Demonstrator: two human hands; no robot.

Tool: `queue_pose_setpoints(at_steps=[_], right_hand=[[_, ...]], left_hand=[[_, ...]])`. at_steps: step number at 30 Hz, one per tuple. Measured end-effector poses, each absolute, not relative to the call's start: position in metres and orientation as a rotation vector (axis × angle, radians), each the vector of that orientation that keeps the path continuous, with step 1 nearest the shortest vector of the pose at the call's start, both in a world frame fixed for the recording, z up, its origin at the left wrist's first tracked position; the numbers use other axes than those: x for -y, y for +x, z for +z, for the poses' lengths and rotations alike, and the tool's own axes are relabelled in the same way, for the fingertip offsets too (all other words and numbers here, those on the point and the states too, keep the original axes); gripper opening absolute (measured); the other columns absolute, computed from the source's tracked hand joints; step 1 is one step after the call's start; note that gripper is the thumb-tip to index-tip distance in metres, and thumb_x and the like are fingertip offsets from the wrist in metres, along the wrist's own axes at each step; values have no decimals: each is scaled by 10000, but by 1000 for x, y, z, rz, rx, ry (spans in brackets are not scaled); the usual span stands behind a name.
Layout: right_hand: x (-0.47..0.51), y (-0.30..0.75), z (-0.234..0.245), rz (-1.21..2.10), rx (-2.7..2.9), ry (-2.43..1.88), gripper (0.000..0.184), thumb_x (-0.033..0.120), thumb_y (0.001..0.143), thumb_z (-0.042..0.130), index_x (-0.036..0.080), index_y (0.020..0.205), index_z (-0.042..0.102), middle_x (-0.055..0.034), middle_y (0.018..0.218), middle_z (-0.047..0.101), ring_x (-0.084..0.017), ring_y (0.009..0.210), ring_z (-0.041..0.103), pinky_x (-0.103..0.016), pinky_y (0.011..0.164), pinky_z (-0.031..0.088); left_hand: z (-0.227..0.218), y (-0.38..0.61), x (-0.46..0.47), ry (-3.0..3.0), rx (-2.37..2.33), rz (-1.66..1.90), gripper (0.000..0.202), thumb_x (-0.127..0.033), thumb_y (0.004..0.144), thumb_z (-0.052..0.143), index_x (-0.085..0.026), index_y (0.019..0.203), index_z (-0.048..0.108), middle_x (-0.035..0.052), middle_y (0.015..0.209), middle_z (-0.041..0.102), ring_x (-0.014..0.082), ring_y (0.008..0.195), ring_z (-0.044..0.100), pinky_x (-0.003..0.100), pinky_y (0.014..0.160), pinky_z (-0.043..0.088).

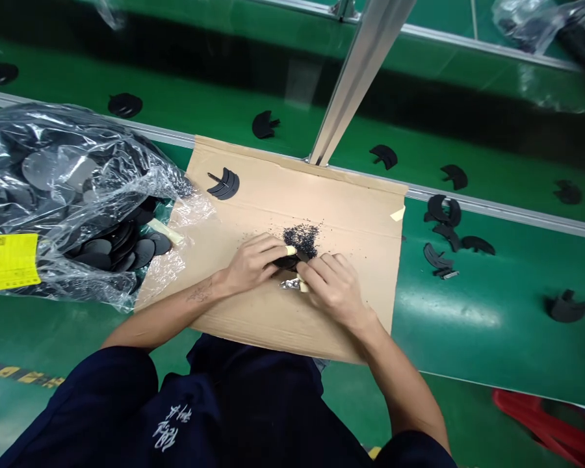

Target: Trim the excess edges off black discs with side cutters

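Over the cardboard sheet, my left hand (256, 263) grips a black plastic part (286, 262) between thumb and fingers. My right hand (334, 286) is closed at the right edge of that part; what its fingers pinch is mostly hidden. A small shiny metal piece (289, 284) shows just below the black part, beside the right fingertips, and I cannot tell if it is held. Pale yellow covers sit on a left fingertip and near the right fingers. Black shavings (302, 237) are heaped just beyond both hands.
The cardboard sheet (268, 318) covers the green bench. At left lies a clear plastic bag (78, 175) of black discs with a yellow label. A curved black piece (224, 184) rests upper left; several more black pieces (443, 211) lie right. A metal post (355, 78) rises behind.
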State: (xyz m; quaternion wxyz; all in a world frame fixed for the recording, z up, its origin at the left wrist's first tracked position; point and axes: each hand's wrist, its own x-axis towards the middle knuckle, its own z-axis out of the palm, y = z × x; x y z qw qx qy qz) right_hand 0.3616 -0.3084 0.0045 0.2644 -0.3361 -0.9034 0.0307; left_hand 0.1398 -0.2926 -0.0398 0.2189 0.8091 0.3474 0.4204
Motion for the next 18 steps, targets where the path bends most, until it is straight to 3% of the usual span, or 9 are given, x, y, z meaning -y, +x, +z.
queue_pose_setpoints(at_steps=[5,10,18], right_hand=[[300,374,8,514,2180,-959,160,189,962,542,207,1078,650,-48,839,684,-183,735,592,-343,671,448],[287,381,-7,335,2299,-1109,216,168,944,518,182,1090,676,-82,881,713,-207,777,600,-351,677,426],[290,379,-17,386,2425,-1076,291,199,951,501,178,1176,683,-96,941,726,-215,825,612,-353,704,436]], left_hand=[[-39,140,293,2120,-916,1214,259,-77,904,578,-161,1112,708,91,994,740,169,916,699,297,801,586],[-33,142,296,1962,-847,1236,221,-94,907,621,-159,1097,713,98,980,760,169,913,722,283,814,587],[-30,142,299,1867,-806,1192,176,-168,940,644,-164,1096,726,113,997,781,183,928,742,305,839,604]])
